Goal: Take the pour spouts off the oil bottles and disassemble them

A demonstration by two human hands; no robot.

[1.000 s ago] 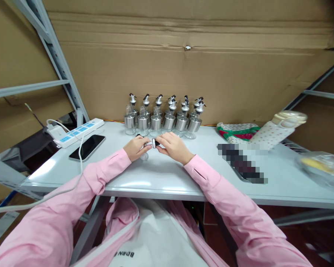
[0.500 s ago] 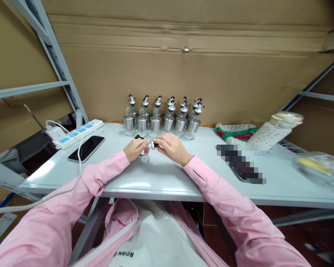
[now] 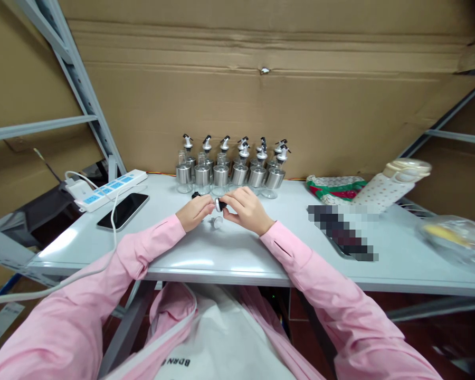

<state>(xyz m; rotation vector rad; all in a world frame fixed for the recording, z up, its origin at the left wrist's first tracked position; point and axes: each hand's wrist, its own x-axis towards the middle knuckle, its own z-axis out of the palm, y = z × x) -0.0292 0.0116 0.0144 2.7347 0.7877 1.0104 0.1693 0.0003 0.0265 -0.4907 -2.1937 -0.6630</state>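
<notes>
A pour spout with a silver collar and black stopper [image 3: 219, 205] is held between both hands above the tabletop. My right hand [image 3: 247, 210] pinches its black stopper end between thumb and fingers. My left hand [image 3: 196, 212] is closed around the other end, which its fingers hide. Just below the hands, a second silver spout part [image 3: 217, 222] lies blurred near the table surface. A small black lever [image 3: 196, 195] pokes out behind my left hand; what it belongs to is hidden.
Several glass-and-steel bottles [image 3: 220, 176] stand in rows behind my hands, the back ones and some front ones with spouts. Left are a power strip [image 3: 113, 189], a phone [image 3: 123, 211] and a white cable. Right are a patterned cloth [image 3: 336, 188], a dotted tumbler [image 3: 386, 187] and a plastic-wrapped item [image 3: 459, 240].
The silver spout part below the hands has shifted right. My right fingers have spread slightly around the black stopper, and my left fingers lie straighter near the collar.
</notes>
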